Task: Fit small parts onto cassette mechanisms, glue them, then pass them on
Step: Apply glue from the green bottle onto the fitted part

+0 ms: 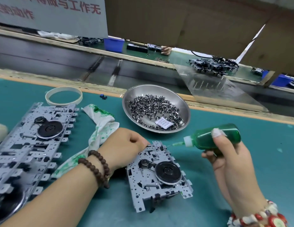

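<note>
On the green table [241, 185] sits our cassette mechanism [159, 176]. Our left hand [125, 145] grips its far edge with curled fingers. Our right hand [228, 159] holds the green glue bottle [216, 136], its tip beside that edge.

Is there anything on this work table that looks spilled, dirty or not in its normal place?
Yes. The white cloth beside the left hand is crumpled and blotched green, the colour of the glue bottle gripped by the right hand. A paper sachet lies among metal parts in the steel bowl.
</note>
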The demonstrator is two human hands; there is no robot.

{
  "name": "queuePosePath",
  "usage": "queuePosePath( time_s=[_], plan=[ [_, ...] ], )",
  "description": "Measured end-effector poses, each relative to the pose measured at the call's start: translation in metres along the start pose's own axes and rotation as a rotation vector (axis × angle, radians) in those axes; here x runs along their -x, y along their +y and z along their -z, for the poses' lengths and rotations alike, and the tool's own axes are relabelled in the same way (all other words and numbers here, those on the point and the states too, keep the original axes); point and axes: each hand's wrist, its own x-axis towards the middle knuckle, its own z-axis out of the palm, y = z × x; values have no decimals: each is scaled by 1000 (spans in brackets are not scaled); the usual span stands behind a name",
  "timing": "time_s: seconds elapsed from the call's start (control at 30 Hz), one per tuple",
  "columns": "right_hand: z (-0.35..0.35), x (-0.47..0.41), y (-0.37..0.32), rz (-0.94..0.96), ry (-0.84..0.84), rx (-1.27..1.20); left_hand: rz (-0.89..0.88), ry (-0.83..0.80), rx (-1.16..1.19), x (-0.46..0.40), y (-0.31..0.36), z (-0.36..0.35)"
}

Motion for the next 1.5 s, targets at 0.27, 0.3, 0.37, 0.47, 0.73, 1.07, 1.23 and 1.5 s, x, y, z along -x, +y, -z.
queuePosePath(
  time_s=[0.27,0.3,0.37,0.47,0.73,1.07,1.23,1.5],
  plan=[
    [-2,2,0,117,-41,203,39,-3,22,3,4,0],
    [-1,2,1,120,-43,206,40,1,17,3,4,0],
    [-1,2,2,126,-44,205,40,4,15,3,4,0],
    [0,2,3,142,-41,225,41,3,16,3,4,-1],
    [-1,2,3,159,-42,257,38,7,7,3,3,0],
    [-2,2,2,172,-61,272,32,11,13,2,4,-1],
    [-2,1,2,177,-69,286,29,5,15,2,3,-1],
    [-2,2,3,177,-72,287,27,-2,19,2,4,-1]
  ],
)
